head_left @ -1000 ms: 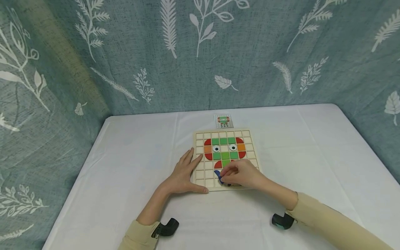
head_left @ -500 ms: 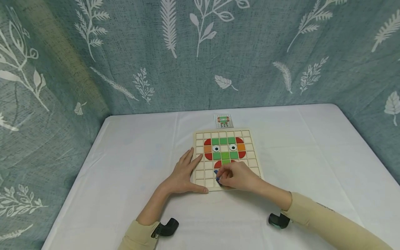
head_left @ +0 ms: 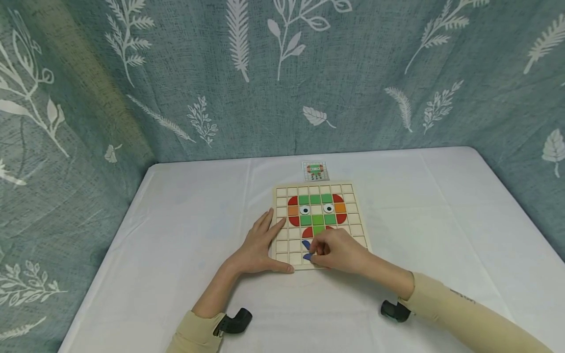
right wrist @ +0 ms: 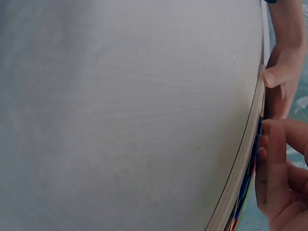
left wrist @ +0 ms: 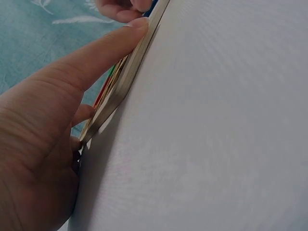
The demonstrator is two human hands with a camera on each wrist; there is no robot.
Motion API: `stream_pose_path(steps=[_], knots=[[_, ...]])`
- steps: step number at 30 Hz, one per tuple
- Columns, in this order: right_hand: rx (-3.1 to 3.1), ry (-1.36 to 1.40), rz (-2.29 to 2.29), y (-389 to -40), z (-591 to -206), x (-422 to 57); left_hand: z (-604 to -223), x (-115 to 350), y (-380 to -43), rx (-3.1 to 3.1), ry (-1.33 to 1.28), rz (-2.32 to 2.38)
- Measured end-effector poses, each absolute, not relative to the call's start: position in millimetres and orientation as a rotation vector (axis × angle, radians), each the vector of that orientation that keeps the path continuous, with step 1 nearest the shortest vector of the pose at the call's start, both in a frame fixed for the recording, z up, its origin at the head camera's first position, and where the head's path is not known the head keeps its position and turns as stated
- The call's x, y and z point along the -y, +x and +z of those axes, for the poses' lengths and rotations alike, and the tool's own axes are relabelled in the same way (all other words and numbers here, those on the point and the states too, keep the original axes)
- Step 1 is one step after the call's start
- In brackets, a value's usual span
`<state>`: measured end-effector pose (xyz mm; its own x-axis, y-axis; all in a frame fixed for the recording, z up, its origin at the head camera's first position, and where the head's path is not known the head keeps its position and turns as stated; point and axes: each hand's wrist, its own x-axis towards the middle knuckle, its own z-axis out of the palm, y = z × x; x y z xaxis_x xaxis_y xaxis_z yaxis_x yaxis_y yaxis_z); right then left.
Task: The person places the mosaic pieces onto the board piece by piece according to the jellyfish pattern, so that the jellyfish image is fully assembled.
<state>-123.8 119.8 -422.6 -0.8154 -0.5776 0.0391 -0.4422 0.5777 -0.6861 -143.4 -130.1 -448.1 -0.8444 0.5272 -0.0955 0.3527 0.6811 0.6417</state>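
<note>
A wooden grid board (head_left: pixel 282 245) lies on the table, with green, red and orange tiles and two eye tiles set in its cells. My left hand (head_left: pixel 256 250) rests at its lower left corner, fingers spread along the left side and thumb (left wrist: pixel 110 50) on the front edge. My right hand (head_left: pixel 340 251) is over the lower part, its thumb and fingertips together at the edge of a blue tile (head_left: pixel 307 256) in the bottom row. Just above that lies another blue tile (head_left: pixel 306 244). The right hand covers the cells at the lower right; more blue shows along the edge in the right wrist view.
Behind the board lies a small card (head_left: pixel 315 171) printed with a similar coloured figure. A white cloth (head_left: pixel 198 196) covers the table. Patterned blue-green curtains (head_left: pixel 265 117) hang behind it and at the sides. Each wrist carries a black camera (head_left: pixel 237 321).
My right hand has shifted a little left with the blue tile. That tile was tilted and now lies flatter in the bottom row. The left hand has stayed where it was.
</note>
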Motion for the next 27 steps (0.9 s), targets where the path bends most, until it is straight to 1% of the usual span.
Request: stream_pose_path(steps=[14,27], knots=[[-2.657,-0.837,-0.981,-122.6,-421.4,-117.4,-448.4,129.9,-144.3,-2.627,0.715,0.914],[-2.733,-0.908,-0.9,-127.8,-425.6,-110.5,-446.6,130.0,-143.5,-2.616,0.714,0.912]])
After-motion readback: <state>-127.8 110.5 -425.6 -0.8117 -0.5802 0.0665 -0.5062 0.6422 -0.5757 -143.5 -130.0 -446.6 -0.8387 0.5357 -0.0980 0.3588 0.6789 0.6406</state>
